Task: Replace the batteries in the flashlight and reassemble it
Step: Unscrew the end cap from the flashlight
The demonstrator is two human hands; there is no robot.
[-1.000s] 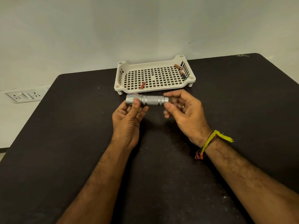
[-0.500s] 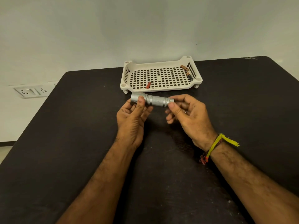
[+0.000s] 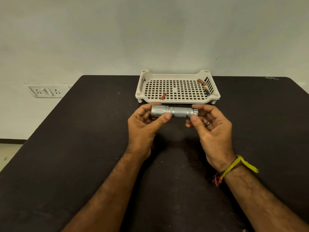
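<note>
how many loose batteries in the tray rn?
3, all in the white tray: a red one near its front-left, a brown one at back-right, a dark one just in front. None visibly hidden.

A plain indoor room, sparse — more a makeshift workstation than a kitchen or shop. A black table (image 3: 66,164) with a scuffed, speckled top stands against a bare pale wall (image 3: 150,30). A white socket panel (image 3: 46,91) sits low on that wall — household fittings. Only a small plastic tray (image 3: 177,100) rests on the table.
</note>
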